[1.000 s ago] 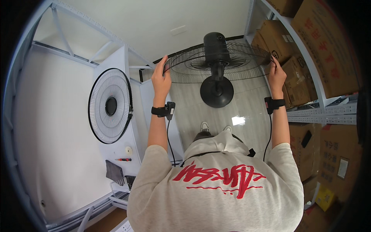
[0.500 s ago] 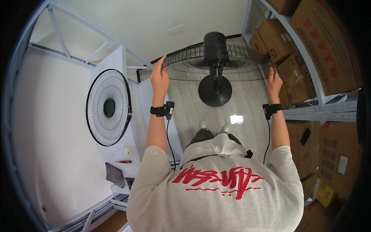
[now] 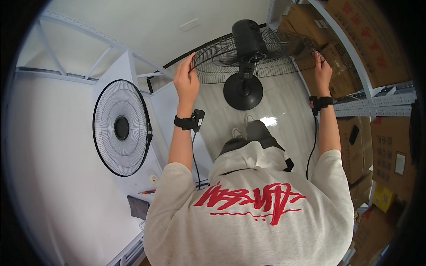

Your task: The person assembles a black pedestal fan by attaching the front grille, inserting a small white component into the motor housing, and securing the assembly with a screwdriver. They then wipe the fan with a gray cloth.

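A black floor fan stands ahead of me on its round base, its motor housing on top. A wide wire fan grille spreads to both sides of the housing, tilted down to the left. At its left rim my left hand is closed, thumb and fingers on the edge. The opposite rim is gripped by my right hand, fingers curled over it. Dark fan blades show partly through the wires. Each wrist wears a black strap with a small device and a cable.
Another round fan grille with a black centre leans on the white shelf at left. Below it lie a red-and-black tool, a white roll and a dark grey flat item. Racks with cardboard boxes line the right side.
One foot has come forward of the other. The fan and grille now appear higher in view, the grille more tilted, its right side raised. Both hands stay on the rim.
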A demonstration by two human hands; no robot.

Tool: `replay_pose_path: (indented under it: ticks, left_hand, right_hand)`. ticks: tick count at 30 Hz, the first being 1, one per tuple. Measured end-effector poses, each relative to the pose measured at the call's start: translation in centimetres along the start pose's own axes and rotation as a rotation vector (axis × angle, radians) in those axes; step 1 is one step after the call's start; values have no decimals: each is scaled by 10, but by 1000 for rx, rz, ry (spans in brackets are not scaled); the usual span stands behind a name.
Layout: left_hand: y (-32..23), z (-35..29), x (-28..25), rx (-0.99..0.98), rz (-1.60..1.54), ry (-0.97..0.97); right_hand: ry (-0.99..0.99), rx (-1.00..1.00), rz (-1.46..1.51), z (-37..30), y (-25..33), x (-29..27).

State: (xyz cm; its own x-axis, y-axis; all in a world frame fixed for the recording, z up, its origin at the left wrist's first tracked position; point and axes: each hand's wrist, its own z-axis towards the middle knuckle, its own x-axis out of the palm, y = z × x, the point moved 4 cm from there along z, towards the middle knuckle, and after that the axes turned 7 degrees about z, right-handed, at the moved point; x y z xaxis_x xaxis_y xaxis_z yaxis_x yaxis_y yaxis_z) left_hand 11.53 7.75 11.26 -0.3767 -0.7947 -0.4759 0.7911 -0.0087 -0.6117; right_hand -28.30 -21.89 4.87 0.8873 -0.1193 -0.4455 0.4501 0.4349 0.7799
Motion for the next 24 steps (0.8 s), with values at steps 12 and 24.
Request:
replay_pose_path:
  ticks: [12,24]
  left_hand:
    - [-1,6,8,57,34,126]
    - [0,25,48,-13,-9,142]
  right_hand:
    - [63,109,-302,61,-6,22]
    - [82,-8,-334,88,-1,16]
